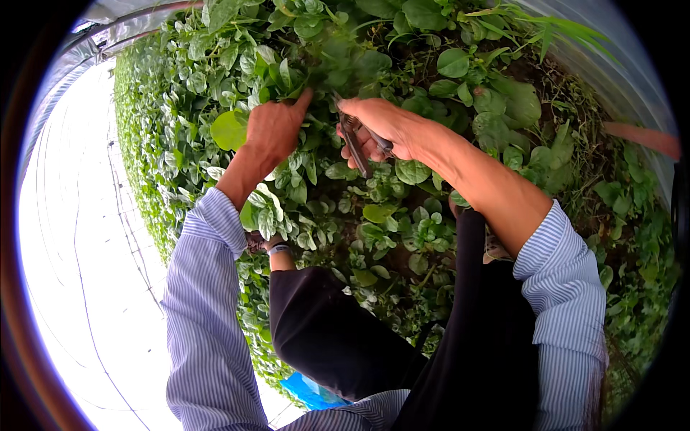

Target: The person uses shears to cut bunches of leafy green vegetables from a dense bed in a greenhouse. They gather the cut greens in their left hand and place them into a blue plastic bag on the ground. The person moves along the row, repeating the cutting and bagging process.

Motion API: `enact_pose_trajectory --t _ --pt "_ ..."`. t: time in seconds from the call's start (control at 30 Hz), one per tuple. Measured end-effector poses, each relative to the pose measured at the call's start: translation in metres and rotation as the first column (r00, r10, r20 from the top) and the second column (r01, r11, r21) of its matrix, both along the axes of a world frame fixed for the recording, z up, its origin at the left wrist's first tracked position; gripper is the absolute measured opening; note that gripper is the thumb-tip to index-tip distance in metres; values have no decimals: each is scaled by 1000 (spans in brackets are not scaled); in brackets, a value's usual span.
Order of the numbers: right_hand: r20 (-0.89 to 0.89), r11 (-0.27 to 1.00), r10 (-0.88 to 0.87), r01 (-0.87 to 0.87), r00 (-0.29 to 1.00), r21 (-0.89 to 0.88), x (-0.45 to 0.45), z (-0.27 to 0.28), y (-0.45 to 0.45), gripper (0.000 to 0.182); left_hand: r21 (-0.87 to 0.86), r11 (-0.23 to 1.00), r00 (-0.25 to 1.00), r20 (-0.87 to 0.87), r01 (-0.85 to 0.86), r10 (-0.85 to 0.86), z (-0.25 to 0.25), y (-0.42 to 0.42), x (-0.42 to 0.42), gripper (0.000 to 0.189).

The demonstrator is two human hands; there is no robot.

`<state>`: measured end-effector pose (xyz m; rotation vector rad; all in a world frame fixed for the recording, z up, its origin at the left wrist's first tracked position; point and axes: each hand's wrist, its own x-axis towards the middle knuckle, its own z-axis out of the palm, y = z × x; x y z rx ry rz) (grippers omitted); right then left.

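Among dense, low leafy green plants (412, 169), both of my hands are at work height near the top middle of the view. My left hand (277, 125) is closed around leafy shoots (280, 78), its index finger or thumb pointing up and right. To its right, my right hand (372, 129) holds a pair of hand pruners (356, 143), the handles lying across the palm and fingers. Their blades point up toward the plants; the tips are blurred against dark foliage. A broad bright leaf (229, 131) lies just left of my left wrist.
Clear plastic sheeting (636, 70) rises along the right side, with dry weeds (571, 118) at its foot. Net mesh (121, 199) shows against bright light at left. A blue plastic bag (310, 390) lies below my bent knee. Plants surround my feet.
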<state>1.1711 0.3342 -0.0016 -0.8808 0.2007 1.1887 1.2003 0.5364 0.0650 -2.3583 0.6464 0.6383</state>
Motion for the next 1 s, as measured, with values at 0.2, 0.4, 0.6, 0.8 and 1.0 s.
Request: enact_pose_trajectory --t 0.2,0.4,0.6,0.8,1.0 --pt "20 998 19 -18 1000 -63 6 4 15 42 -43 996 995 61 77 -75 2 7 -1 65" --pt "13 998 44 -43 999 -38 -2 6 7 42 -47 998 998 53 35 -33 2 8 -2 66" --pt "-15 995 -26 24 1000 -96 3 1 24 40 -66 995 996 54 75 -72 5 2 -4 54" --pt "24 976 -208 209 978 -63 -3 -5 24 37 -29 1000 996 94 -2 5 7 9 1 60" --pt "-54 998 -56 58 997 31 12 -5 29 43 58 991 992 38 -124 122 14 11 17 78"
